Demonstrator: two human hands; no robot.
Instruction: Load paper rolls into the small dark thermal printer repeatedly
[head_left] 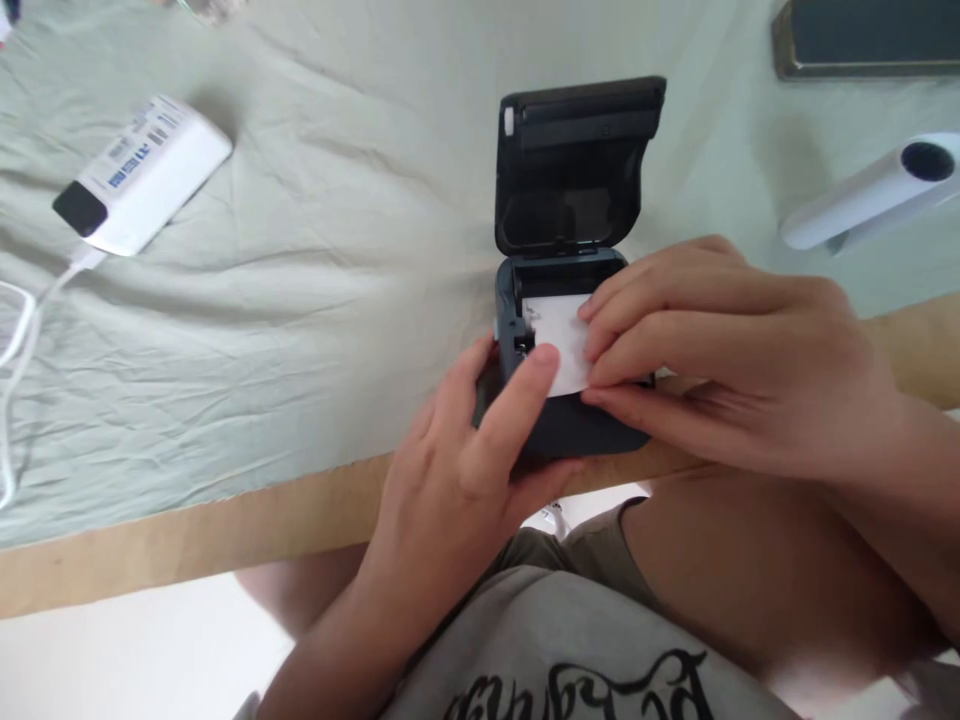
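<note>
A small dark label printer (579, 428), its black lid (574, 170) raised, sits at the table's near edge. White label paper (559, 318) lies across its open compartment. My left hand (457, 455) grips the printer from the left, with the thumb pressing on the paper. From the right, my right hand (720, 350) pinches the paper's right edge between thumb and fingers. Those fingers cover part of the compartment, so whatever is beneath the paper is hidden.
On the pale green cloth (315, 300), a white power bank (150, 175) with a plugged-in white cable (9, 420) lies at left. A white rounded object (855, 200) with a dark end is at right, below a dark case (870, 40). The wooden table edge (187, 535) runs in front.
</note>
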